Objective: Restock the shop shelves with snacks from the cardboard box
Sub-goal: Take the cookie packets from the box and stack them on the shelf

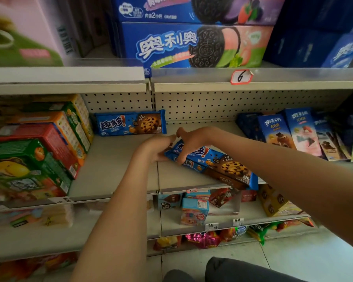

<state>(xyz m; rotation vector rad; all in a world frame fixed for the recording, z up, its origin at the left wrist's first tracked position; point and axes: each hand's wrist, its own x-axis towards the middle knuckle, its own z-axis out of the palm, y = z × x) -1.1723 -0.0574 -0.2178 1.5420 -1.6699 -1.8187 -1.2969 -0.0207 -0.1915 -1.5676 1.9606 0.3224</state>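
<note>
Both of my hands hold a stack of blue chocolate-chip cookie packs [222, 167] just above the middle shelf [114, 169], tilted down to the right. My left hand [157, 148] grips the stack's left end from below. My right hand [190, 142] clamps the same end from above, fingers over the top pack. One matching cookie pack [130, 123] stands upright against the pegboard back wall at the rear of the shelf. The cardboard box is not in view.
Stacked green, red and orange boxes [35, 151] fill the shelf's left. Tall blue wafer boxes [293, 133] stand at the right. Large Oreo cartons [192, 45] sit on the shelf above. Lower shelves hold small boxes and bags.
</note>
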